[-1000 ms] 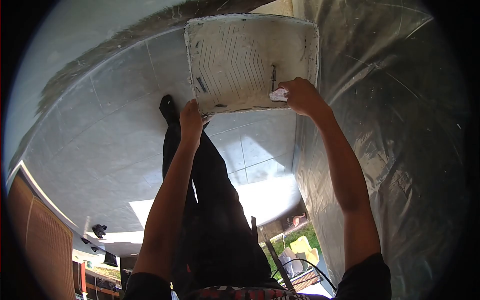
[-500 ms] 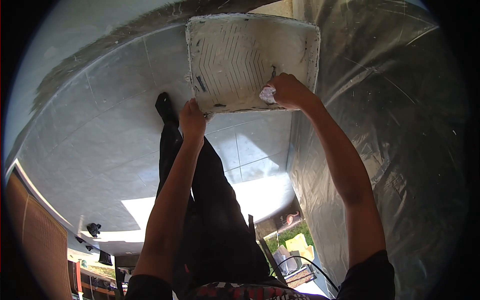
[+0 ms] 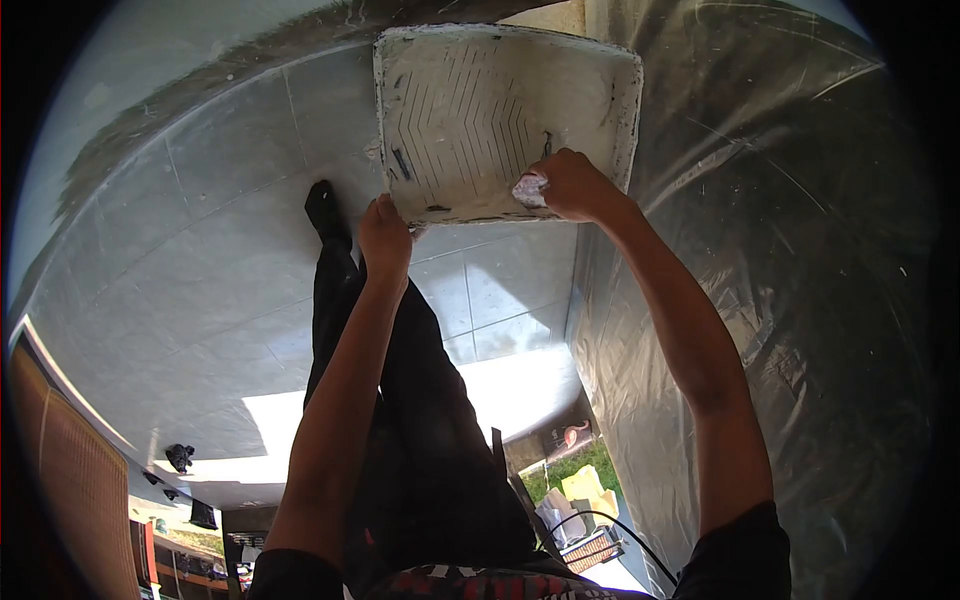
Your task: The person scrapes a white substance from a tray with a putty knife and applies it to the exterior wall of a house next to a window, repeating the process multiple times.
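Observation:
A paint tray (image 3: 470, 120), its ridged slope and rim coated in dried off-white paint with a few dark scraps on it, is held out ahead of me. My left hand (image 3: 384, 235) grips its near left corner, thumb up along the rim and fingers hidden behind. Over the near side of the tray, right of the middle, my right hand (image 3: 578, 187) is closed round a crumpled whitish cloth (image 3: 531, 189). The cloth is pressed close to the tray's inner surface near the rim.
Clear plastic sheeting (image 3: 770, 270) hangs in folds along my right. Grey floor tiles (image 3: 200, 280) spread below, with my dark shoe (image 3: 323, 210) on them. A brown woven panel (image 3: 80, 470) stands at lower left. A basket (image 3: 590, 550) and yellow item (image 3: 588, 488) lie behind me.
My right hand with the cloth has slid slightly left along the tray's near side. The left hand keeps its hold on the corner. The view has shifted a little.

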{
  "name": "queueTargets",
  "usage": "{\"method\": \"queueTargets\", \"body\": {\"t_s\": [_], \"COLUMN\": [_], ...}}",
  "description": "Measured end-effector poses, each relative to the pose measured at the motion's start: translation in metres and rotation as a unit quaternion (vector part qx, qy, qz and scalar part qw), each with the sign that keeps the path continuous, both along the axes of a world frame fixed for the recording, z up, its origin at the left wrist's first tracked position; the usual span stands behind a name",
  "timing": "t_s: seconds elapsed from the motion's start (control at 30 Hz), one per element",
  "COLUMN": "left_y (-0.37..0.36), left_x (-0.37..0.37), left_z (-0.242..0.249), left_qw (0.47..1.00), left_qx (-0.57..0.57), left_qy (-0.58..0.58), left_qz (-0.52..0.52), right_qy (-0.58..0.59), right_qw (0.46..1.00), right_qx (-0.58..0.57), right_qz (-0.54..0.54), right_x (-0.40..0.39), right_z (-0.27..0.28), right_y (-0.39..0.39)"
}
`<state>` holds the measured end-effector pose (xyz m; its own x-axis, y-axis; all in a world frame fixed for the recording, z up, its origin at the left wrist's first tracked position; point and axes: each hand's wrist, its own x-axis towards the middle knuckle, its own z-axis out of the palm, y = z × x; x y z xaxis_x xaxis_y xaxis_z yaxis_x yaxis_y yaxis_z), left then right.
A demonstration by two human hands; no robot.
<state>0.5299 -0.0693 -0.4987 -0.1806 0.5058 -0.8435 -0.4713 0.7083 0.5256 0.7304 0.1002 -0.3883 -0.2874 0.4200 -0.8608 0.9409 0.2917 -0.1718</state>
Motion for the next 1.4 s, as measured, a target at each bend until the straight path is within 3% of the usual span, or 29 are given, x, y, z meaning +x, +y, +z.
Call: {"method": "queueTargets", "body": {"t_s": [0.17,0.27,0.33,0.37,0.57,0.9,0.97,1.1,1.2,1.27,1.3,1.37,1.4], "left_y": [0.002,0.000,-0.004,-0.005,-0.002,0.003,0.005,0.003,0.001,0.000,0.001,0.002,0.002], "left_x": [0.000,-0.003,-0.004,-0.004,-0.005,-0.008,-0.007,-0.003,-0.004,-0.005,-0.005,-0.005,-0.006], "left_z": [0.005,-0.001,-0.006,-0.008,-0.001,0.007,0.007,0.001,-0.003,-0.003,-0.002,-0.002,-0.002], "left_qw": [1.000,1.000,1.000,1.000,1.000,0.999,0.999,1.000,0.999,1.000,0.999,0.999,0.999], "left_qx": [0.001,0.001,0.000,0.004,-0.010,-0.013,-0.013,-0.017,-0.031,-0.027,-0.021,-0.024,-0.027], "left_qy": [0.003,-0.002,0.001,0.000,-0.022,-0.037,-0.030,-0.004,-0.011,-0.007,-0.002,-0.016,-0.028], "left_qz": [-0.006,-0.013,-0.030,-0.028,-0.014,-0.012,-0.012,0.016,0.013,-0.010,-0.035,-0.023,-0.012], "right_qy": [0.019,0.060,0.105,0.105,0.092,0.005,0.002,-0.007,-0.015,0.027,0.026,0.156,0.157], "right_qw": [1.000,0.993,0.973,0.973,0.984,0.999,0.999,1.000,0.996,0.986,0.987,0.937,0.937], "right_qx": [-0.014,-0.038,-0.022,-0.022,0.058,0.040,0.033,0.015,0.030,0.058,0.059,0.203,0.203], "right_qz": [-0.002,-0.091,-0.206,-0.206,-0.140,-0.024,0.036,0.023,0.084,-0.152,-0.150,-0.237,-0.239], "right_x": [-0.013,-0.031,-0.028,-0.024,0.016,0.020,0.024,0.042,0.054,0.055,0.050,0.038,0.031], "right_z": [-0.006,0.013,0.013,0.010,-0.003,0.006,0.008,0.019,0.027,0.031,0.029,0.017,0.011], "right_y": [-0.002,0.007,0.019,0.022,0.013,-0.007,0.000,0.017,0.031,0.043,0.046,0.044,0.042]}}
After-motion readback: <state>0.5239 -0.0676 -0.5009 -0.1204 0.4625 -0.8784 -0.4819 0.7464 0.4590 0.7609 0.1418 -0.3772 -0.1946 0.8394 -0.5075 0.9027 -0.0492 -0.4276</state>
